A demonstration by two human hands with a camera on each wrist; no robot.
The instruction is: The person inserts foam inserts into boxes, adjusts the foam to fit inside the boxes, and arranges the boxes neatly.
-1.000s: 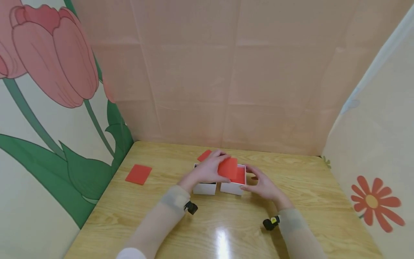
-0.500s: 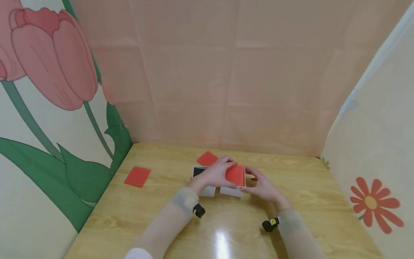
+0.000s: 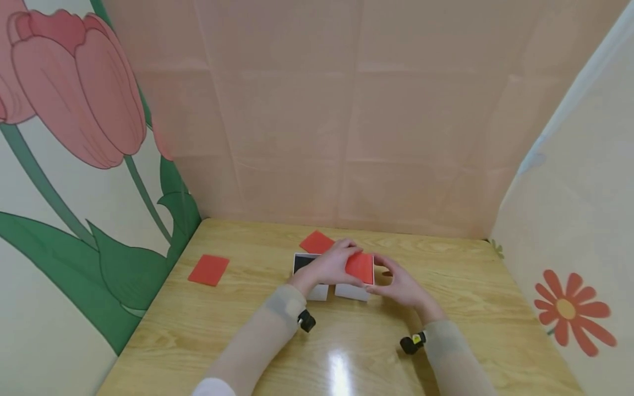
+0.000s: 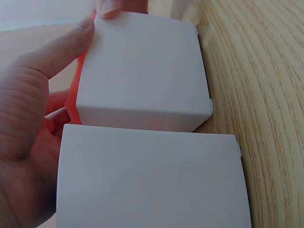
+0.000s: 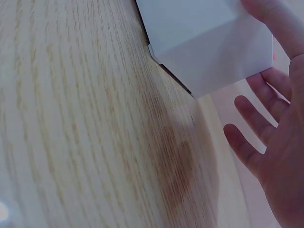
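Observation:
Two white open-topped boxes stand side by side. My left hand (image 3: 331,267) reaches across the left box (image 3: 317,292) and holds a red square sheet (image 3: 360,267) by its near and far edges. That sheet lies level at the top of the right box (image 3: 351,292), covering its opening. In the left wrist view the red edge shows along this box's rim. My right hand (image 3: 403,285) grips the right box at its right end, thumb on the near side and a forefinger at the far side. Its other fingers stay off the box in the right wrist view.
Dark material (image 3: 303,262) shows inside the left box, partly hidden by my left hand. Behind the boxes lies another red square (image 3: 316,242), and a further red piece (image 3: 208,270) is at the left of the wooden table (image 3: 460,286). Cloth walls enclose the back and sides.
My left hand has shifted right and lowered the red sheet from a tilt to level over the right box. The right hand has kept its hold on that box.

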